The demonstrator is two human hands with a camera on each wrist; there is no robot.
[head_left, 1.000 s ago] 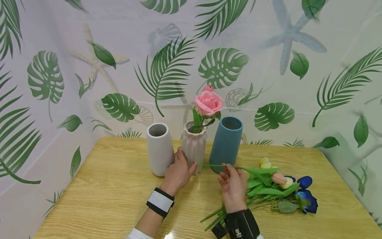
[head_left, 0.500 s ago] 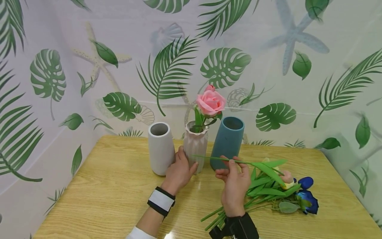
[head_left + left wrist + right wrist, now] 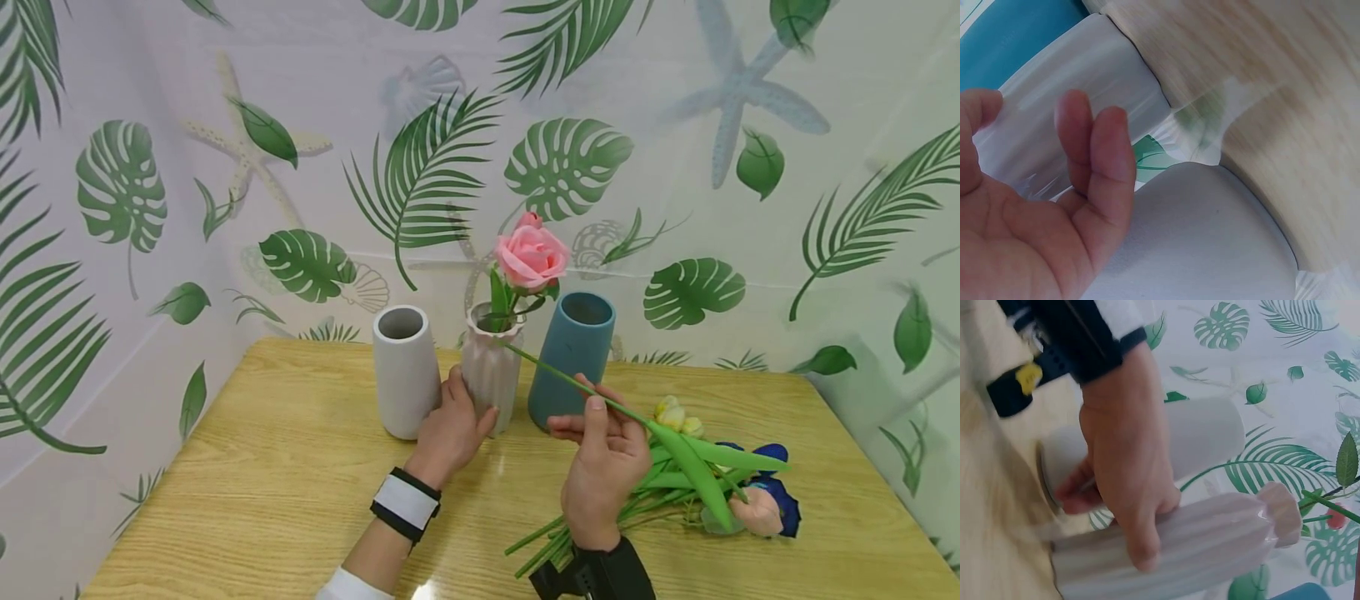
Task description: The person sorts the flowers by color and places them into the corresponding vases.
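Observation:
A ribbed pale vase (image 3: 489, 379) with a frilled rim stands upright, bearing a pink rose (image 3: 532, 258). My left hand (image 3: 448, 429) holds it low down, thumb across the front and fingers at its left side; the left wrist view shows the hand (image 3: 1054, 212) close beside its wall. Further right, my right hand (image 3: 606, 462) pinches the green stem of a pale pink tulip (image 3: 759, 510). That stem slants up leftward, its cut end overlapping the vase just below the rim, while the bloom hangs down to the right over other flowers.
A white vase (image 3: 405, 379) stands left of the ribbed one, and a blue vase (image 3: 573, 358) stands right of it. Yellow tulips (image 3: 671, 414), blue flowers (image 3: 783, 500) and several stems (image 3: 540, 537) lie on the wooden table (image 3: 262, 483). Leaf-printed cloth (image 3: 450, 167) hangs behind.
My right hand has lifted and tilted the tulip: its stem end rose from the vase's lower part to near the rim, and its bloom swung down to the right. The left hand stayed at the vase.

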